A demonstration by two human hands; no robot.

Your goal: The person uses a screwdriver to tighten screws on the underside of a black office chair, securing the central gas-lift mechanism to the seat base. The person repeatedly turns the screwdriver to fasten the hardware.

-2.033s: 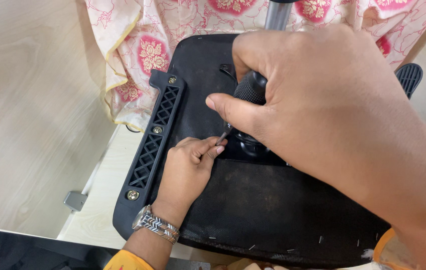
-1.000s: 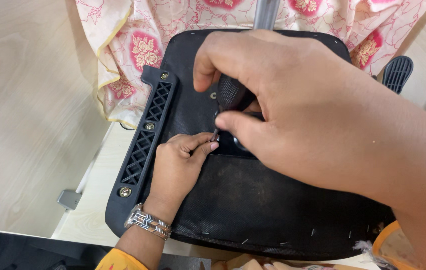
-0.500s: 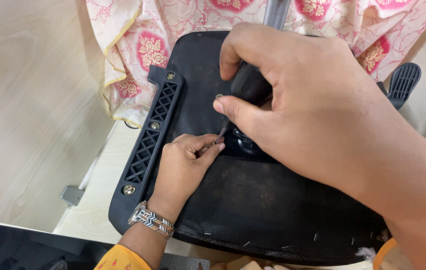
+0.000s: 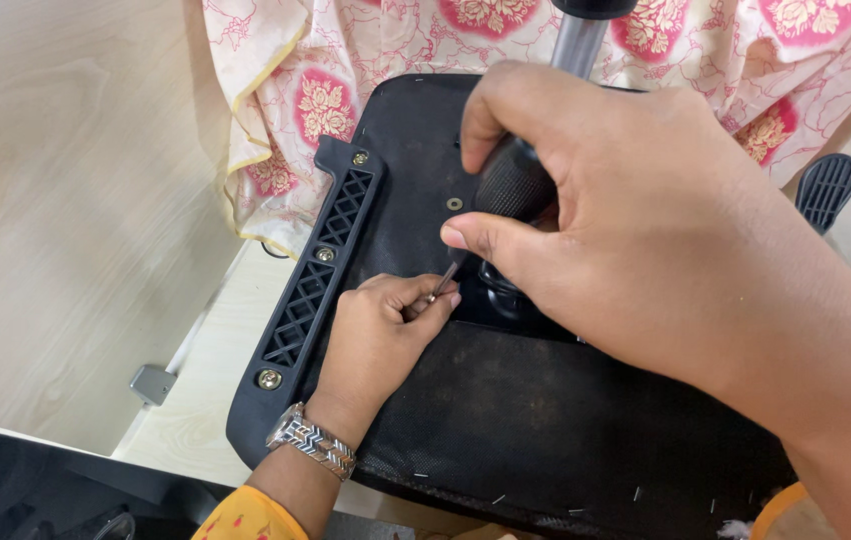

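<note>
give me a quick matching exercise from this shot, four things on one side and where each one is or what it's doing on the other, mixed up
Things:
1. right hand
2. left hand
3. wristwatch
4. floral cloth

States or places:
A. pinches the thin metal shaft near its tip
B. lies above the black chair seat underside
C. grips the black screwdriver handle
D. sits on the left wrist

Pairs: 1-C, 2-A, 3-D, 4-B

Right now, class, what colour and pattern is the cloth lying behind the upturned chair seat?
The cloth is cream with pink floral medallions, best seen in the head view.
</note>
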